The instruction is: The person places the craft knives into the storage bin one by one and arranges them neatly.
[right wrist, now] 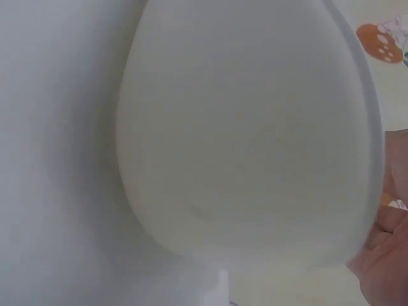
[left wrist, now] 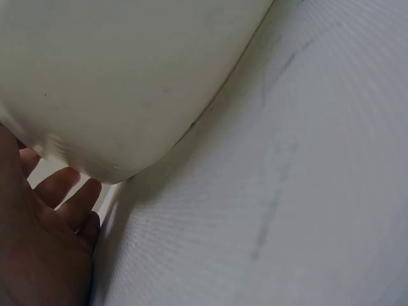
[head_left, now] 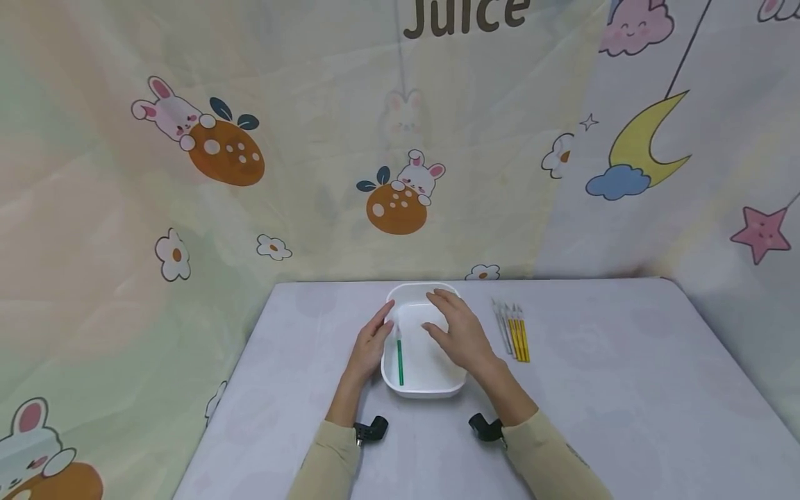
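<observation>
A white rectangular tray (head_left: pixel 431 385) with rounded corners sits on the table. Inside it, along the left side, lies a slim green pen-like stick (head_left: pixel 401 361) with a pale far end. My left hand (head_left: pixel 370 347) is at the tray's left rim, fingertips and thumb tip overlapping the edge near the stick's pale end. In the left wrist view its fingers (left wrist: pixel 81 203) show loosely bent beside the tray's outer wall. The right hand (head_left: pixel 464 335) is spread over the tray's right rim, thumb and fingers apart, with nothing between them.
Right of the tray, several slim yellow and silver-grey sticks (head_left: pixel 514 332) with pale tips lie side by side on the white-covered table (head_left: pixel 600 389). A printed cloth (head_left: pixel 325 153) hangs behind the table's back edge. Each wrist wears a small black camera (head_left: pixel 373 429).
</observation>
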`<state>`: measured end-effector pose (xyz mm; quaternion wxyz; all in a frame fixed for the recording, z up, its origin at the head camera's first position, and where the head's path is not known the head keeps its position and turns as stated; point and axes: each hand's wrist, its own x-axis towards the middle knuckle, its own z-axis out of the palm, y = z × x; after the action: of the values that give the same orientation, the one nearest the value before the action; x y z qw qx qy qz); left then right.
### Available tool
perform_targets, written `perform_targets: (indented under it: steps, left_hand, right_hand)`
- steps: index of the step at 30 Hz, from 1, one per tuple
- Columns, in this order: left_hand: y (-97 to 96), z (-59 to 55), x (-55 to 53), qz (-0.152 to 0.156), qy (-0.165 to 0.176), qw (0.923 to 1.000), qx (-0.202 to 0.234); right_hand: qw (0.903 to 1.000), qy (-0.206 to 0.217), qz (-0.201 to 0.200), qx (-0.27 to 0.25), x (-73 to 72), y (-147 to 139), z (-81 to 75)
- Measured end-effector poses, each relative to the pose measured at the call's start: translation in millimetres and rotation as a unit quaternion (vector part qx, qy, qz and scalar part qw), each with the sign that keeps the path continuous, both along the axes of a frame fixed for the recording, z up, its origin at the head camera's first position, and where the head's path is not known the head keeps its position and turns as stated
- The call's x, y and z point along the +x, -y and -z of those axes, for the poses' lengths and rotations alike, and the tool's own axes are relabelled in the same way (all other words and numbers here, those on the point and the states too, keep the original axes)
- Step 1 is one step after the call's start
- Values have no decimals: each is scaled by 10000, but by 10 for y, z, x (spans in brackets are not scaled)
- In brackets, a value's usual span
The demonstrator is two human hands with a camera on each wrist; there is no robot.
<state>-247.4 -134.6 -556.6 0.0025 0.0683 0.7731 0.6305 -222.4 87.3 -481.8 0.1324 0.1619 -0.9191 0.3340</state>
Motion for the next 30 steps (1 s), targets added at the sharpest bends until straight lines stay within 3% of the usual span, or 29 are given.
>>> perform_targets:
  steps: [14, 30]
  left_hand:
    - [-5, 3, -7, 15, -6, 10000, 7]
    - [-1, -5, 7, -21, 76, 10000, 18]
  right_hand:
    - [9967, -158, 379, -696, -13, -312, -33]
    - [9953, -38, 498, -828, -114, -538, 46]
